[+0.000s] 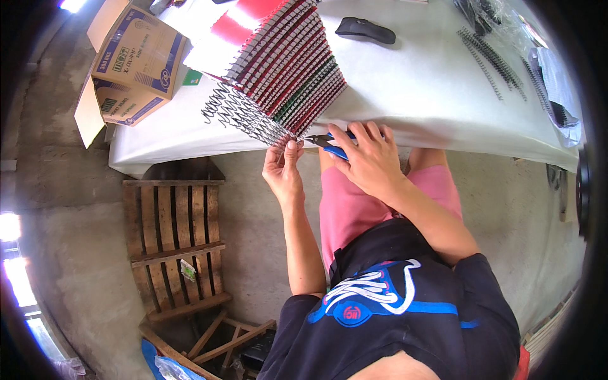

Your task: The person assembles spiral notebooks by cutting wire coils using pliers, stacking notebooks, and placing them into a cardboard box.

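Note:
A stack of spiral-bound notebooks (297, 69) lies at the table's near edge. Its rows show red, white and green edges with dark coils. On its left, the long coil ends (244, 115) spread out loosely. My left hand (285, 170) is closed in a pinch at the stack's lowest corner, on a coil end there. In my right hand (373, 158) are small cutting pliers (320, 140) with blue handles. Their tips point left and meet the same corner, close to my left fingertips. Whether the jaws are around the wire is too small to tell.
A white cloth covers the table (430, 82). An open cardboard box (136, 73) stands at the left, and a black pouch (365, 30) lies beyond the stack. Loose black coils (491, 60) and plastic wrapping (560, 95) are at the right. Below left is a slatted wooden frame (174, 256).

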The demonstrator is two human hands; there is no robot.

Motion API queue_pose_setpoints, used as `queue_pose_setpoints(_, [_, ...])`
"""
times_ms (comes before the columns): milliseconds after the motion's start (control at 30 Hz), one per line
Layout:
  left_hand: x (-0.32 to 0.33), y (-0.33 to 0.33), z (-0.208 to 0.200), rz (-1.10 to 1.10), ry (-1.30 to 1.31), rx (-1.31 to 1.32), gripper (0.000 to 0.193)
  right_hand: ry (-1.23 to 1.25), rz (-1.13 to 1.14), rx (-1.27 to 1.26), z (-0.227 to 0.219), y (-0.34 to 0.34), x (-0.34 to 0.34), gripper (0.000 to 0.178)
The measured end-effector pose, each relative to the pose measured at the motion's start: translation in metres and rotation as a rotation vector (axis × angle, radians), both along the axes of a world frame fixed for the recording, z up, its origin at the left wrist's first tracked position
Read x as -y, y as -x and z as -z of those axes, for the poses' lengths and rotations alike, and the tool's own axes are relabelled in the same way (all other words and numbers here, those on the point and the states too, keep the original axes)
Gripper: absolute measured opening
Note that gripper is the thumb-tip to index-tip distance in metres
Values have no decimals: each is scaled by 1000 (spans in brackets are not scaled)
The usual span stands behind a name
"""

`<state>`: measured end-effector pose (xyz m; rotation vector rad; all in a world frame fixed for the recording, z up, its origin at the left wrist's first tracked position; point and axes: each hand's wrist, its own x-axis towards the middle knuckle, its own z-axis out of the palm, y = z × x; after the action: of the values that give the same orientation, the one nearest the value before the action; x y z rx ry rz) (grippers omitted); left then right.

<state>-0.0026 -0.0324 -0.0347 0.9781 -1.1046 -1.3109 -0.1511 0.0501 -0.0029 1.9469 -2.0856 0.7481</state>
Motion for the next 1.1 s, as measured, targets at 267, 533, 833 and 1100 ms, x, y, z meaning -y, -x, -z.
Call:
queue_pose_setpoints(267, [1,-1,1,-4,19,12,19,-52,-5,30,2,-10,11,42])
queue_pose_setpoints(533, [0,0,-2,-7,79,90,18,-67,-105,214,11,0,21,35])
queue_pose_setpoints(833, [0,-1,-5,-30,68,135,21,-29,-34,67,-2,-1,15,42])
queue_pose_setpoints(1100, [-2,-2,-8,-34,80,199,25,50,16,92,-1,-3,16,41])
